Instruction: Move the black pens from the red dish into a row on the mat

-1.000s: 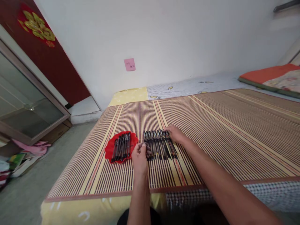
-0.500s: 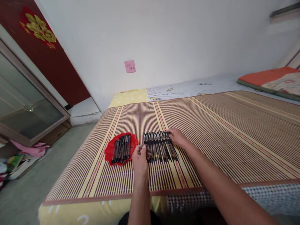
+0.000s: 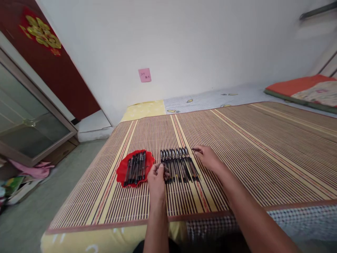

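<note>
Several dark, clear-barrelled pens (image 3: 179, 163) lie side by side in a row on a striped mat (image 3: 231, 175). At the left end of this row is my left hand (image 3: 157, 174), its fingers loosely curled but apart, covering part of the nearest pens. I make out nothing held in it. Just beyond the row's right end hovers my right hand (image 3: 206, 156), with fingers partly stretched and no pen visible in them. On the left, a red scalloped plate (image 3: 121, 168) holds more of the same pens (image 3: 136, 168).
The mat covers a bed with a yellow and checked sheet (image 3: 144, 108). Folded orange bedding (image 3: 295, 86) lies at the far right. A white wall with a pink note (image 3: 144, 75) stands behind. To the left are a glass-panelled door (image 3: 34, 123) and a pink cloth (image 3: 37, 170) on the floor.
My right hand has moved right, away from the last pen of the row, which it was touching. My left hand and the pens stay almost where they were.
</note>
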Demonstrator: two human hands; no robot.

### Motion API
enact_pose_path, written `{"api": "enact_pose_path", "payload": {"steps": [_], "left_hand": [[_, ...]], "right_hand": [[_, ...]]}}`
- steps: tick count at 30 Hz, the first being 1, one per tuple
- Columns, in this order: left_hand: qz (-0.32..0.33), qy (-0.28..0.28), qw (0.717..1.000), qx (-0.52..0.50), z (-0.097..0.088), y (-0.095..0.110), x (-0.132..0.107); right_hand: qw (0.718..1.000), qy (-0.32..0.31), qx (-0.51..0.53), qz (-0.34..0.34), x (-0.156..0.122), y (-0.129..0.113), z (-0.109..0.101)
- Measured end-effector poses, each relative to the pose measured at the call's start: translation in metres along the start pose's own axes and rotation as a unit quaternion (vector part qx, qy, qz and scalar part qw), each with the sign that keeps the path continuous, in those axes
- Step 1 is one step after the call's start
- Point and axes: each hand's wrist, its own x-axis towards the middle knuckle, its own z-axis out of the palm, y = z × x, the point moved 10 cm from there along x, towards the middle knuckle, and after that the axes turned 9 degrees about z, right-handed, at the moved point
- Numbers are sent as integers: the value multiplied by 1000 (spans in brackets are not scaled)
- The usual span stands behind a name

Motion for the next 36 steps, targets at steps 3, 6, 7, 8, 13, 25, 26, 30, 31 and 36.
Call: {"api": "enact_pose_path", "payload": {"steps": [3,6,7,8,13,25,26,30,31,36], "left_hand": [[-2,3,1000,2,-1,-1,0],[-3,2,1000,10,-1,-2,-1],[-1,0,1000,12,0,-2,-1],[1,-2,1000,14,1,-2,-1],[3,-10,1000,29,2,-5,-1],[2,-20,998,66,2,-6,1],[0,-23,998,66,3,-7,1],[-1,-19,998,60,1,-8,1],[0,-18,998,59,1,-8,1],[-4,-19,998,62,2,-8,1]], "right_hand": [[999,-35,-10,24,-24,13,-1],[996,-83,-12,39,-43,25,9],[995,-92,-10,43,-47,28,13],[994,-99,-9,48,-50,30,16],[991,-112,-39,64,-54,30,26],[992,-99,-36,71,-50,24,26],[991,-105,-33,80,-51,24,27],[987,-128,-10,99,-52,23,30],[986,-131,-4,99,-52,22,30],[990,-116,3,87,-50,23,30]]}}
